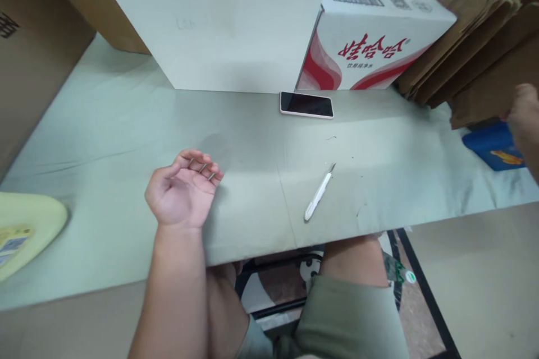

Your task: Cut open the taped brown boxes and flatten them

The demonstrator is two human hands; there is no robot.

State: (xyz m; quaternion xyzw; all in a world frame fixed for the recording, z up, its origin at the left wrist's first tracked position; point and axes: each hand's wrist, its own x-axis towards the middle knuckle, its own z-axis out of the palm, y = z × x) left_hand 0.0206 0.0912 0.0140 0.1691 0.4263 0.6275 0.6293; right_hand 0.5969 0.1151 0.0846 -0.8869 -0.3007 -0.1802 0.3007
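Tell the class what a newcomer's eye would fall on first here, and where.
Probably the white box with bold red lettering, standing at the back, right of centre. Next, the open left hand, palm up left of centre, with small shiny bits at its fingers. Then the white-handled tool lying on the pale cloth to the hand's right, nearer the front edge than the phone.

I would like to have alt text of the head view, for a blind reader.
An open left hand, palm up, is over a pale green table; the right hand, partly cut off, is at a blue package. Between them lie a white-handled knife and, beside white boxes, a smartphone.
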